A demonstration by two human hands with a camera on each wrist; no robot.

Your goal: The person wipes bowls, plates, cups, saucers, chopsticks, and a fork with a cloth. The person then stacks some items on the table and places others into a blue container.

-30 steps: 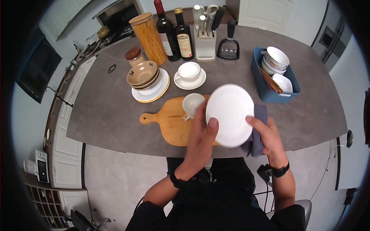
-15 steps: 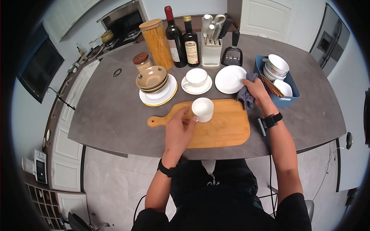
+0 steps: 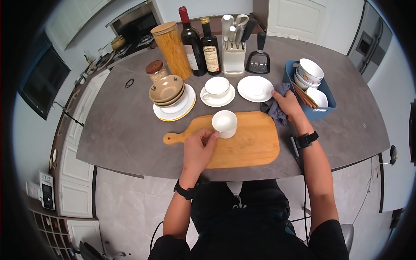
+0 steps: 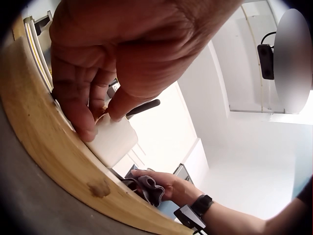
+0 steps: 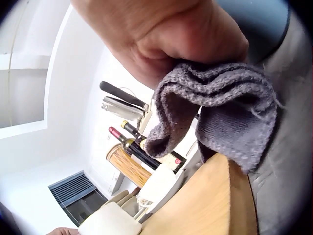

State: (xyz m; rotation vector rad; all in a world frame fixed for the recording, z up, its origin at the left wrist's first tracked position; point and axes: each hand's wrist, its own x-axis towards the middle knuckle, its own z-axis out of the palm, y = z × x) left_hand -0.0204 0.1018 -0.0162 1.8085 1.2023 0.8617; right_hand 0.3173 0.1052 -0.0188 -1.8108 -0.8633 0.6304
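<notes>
A white cup [image 3: 224, 125] stands upright on the wooden cutting board [image 3: 255, 147]. My left hand [image 3: 198, 151] is at its near left side, thumb and fingers pinching the handle, which they mostly hide; in the left wrist view the fingertips lie against the cup [image 4: 115, 142]. Behind the board, a white saucer [image 3: 255, 89] lies flat on the table. My right hand [image 3: 288, 104] holds a crumpled grey cloth [image 3: 274, 110] beside it, fingertips right at the saucer's right rim. In the right wrist view, folds of the cloth [image 5: 234, 129] hang below the hand, near the board's edge.
Left of the saucer stands another cup [image 3: 216, 87] on its own saucer. Brown bowls [image 3: 166, 91] sit stacked on plates farther left. A blue basin [image 3: 314, 113] with bowls and chopsticks is at right. Bottles [image 3: 211, 52], a pasta jar [image 3: 172, 52] and a knife block [image 3: 234, 58] line the back.
The saucer, earlier held up in both hands over the board, now lies on the table behind it. My left hand has moved to the cup; my right hand keeps the cloth.
</notes>
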